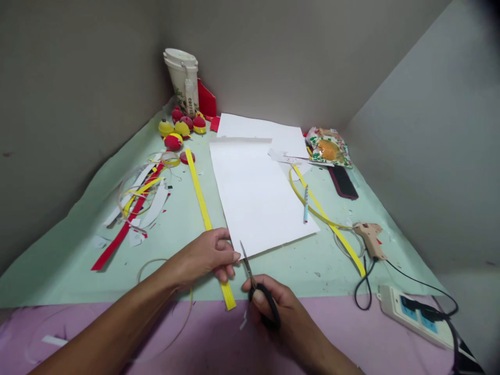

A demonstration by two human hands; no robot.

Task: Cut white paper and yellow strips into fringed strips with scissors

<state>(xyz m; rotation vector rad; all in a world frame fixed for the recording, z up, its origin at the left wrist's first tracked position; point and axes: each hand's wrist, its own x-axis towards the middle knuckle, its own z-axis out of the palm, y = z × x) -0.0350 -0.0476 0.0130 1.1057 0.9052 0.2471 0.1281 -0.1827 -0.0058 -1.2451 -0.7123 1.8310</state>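
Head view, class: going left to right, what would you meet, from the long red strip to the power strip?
Long red strip → left hand → black-handled scissors → slim striped stick → phone → power strip.

A dim grey wall (78,78) at ten o'clock meets the back wall (273,57) at twelve; a paler wall (441,140) rises at two. The tabletop (316,278) is pale green.
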